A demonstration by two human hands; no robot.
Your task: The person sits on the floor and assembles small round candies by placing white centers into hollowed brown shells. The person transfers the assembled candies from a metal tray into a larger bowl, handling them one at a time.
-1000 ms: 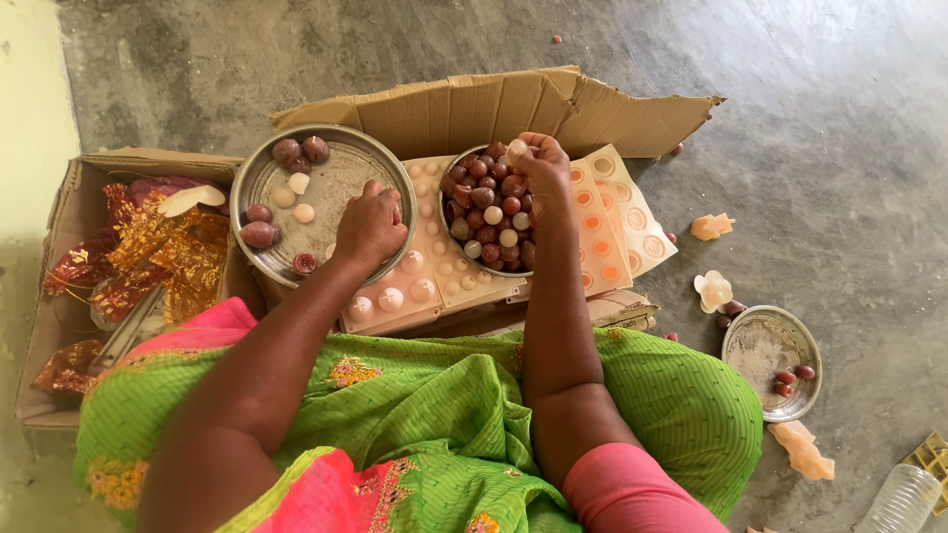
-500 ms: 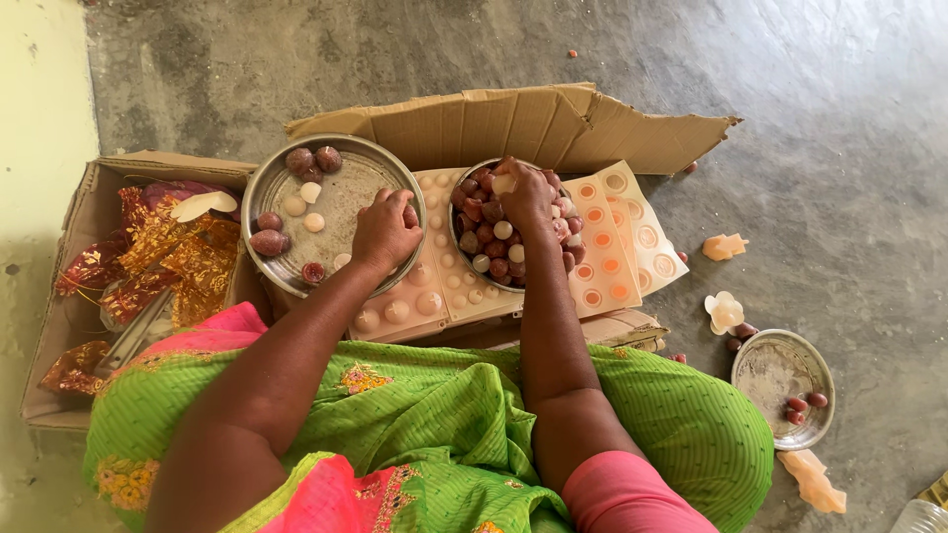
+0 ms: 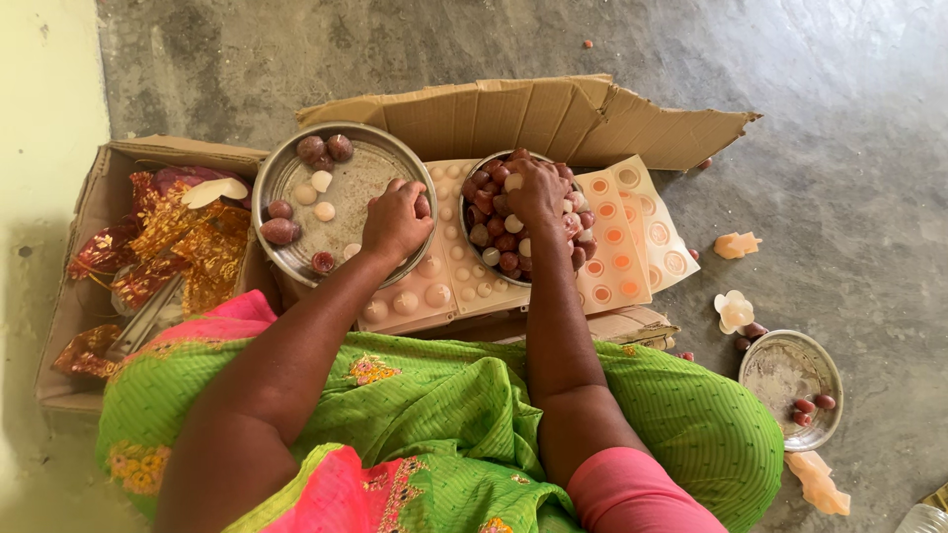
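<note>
I sit on the floor in green and pink cloth. My left hand (image 3: 395,222) rests curled on the rim of a large steel plate (image 3: 357,183), with a brown ball at its fingertips. On the plate lie a few brown and pale balls (image 3: 280,230). My right hand (image 3: 538,190) reaches into a steel bowl (image 3: 465,235) heaped with brown and pale balls, its fingers pinched on a pale ball. Both dishes sit on pale mould trays (image 3: 617,242) with round hollows, some of them filled.
Flattened cardboard (image 3: 533,114) lies under and behind the trays. A cardboard box (image 3: 109,168) on the left holds gold and red foil wrappers (image 3: 188,247). On the right floor are a small steel plate (image 3: 780,370), pale moulded shapes (image 3: 735,311) and a plastic bottle (image 3: 923,518).
My right hand has come down from above the bowl's far edge into the balls, still pinching the pale ball. My left hand has stayed on the plate rim. The camera drifted slightly.
</note>
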